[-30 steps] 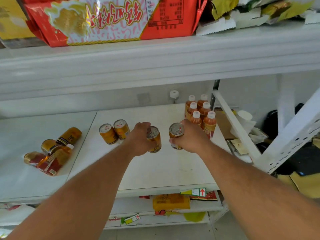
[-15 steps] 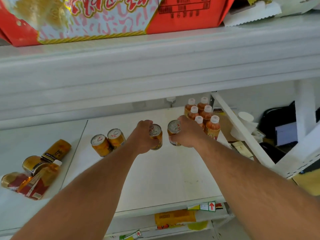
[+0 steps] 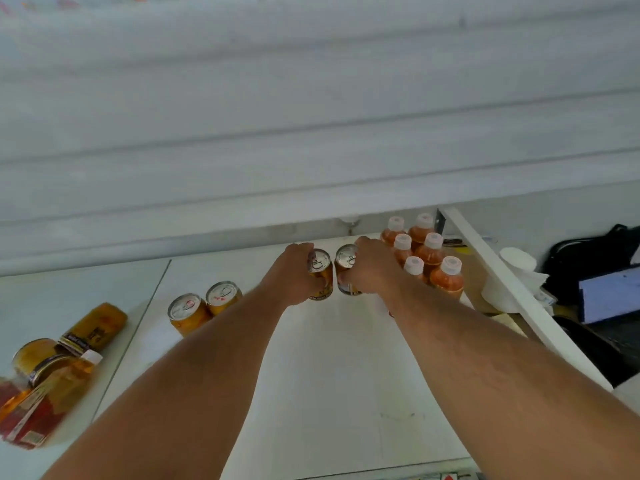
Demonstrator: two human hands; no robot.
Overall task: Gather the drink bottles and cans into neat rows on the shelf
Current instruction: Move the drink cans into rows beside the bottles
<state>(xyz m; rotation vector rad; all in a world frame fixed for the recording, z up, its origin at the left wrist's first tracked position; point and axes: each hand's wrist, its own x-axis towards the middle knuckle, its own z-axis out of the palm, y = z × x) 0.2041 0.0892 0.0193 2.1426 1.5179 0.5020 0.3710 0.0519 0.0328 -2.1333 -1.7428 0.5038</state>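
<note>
My left hand (image 3: 292, 277) grips an orange can (image 3: 320, 271) from its left side, upright on the white shelf (image 3: 329, 393). Right beside it, my right hand (image 3: 372, 268) holds a second orange can (image 3: 345, 268); the two cans nearly touch. Several orange bottles with white caps (image 3: 427, 252) stand in two rows just right of my right hand. Two more upright cans (image 3: 204, 306) stand to the left. On the far left panel lie tipped cans and bottles (image 3: 52, 368) in a heap.
The upper shelf's white front edge (image 3: 311, 116) hangs low over the work area. A slanted white brace (image 3: 502, 289) borders the shelf on the right, with white cups (image 3: 516, 268) and dark bags (image 3: 595, 258) behind it.
Both hands have pushed their cans farther back on the shelf and closer together, toward the bottle rows. The camera has tilted down, so the upper shelf's goods left the view.
</note>
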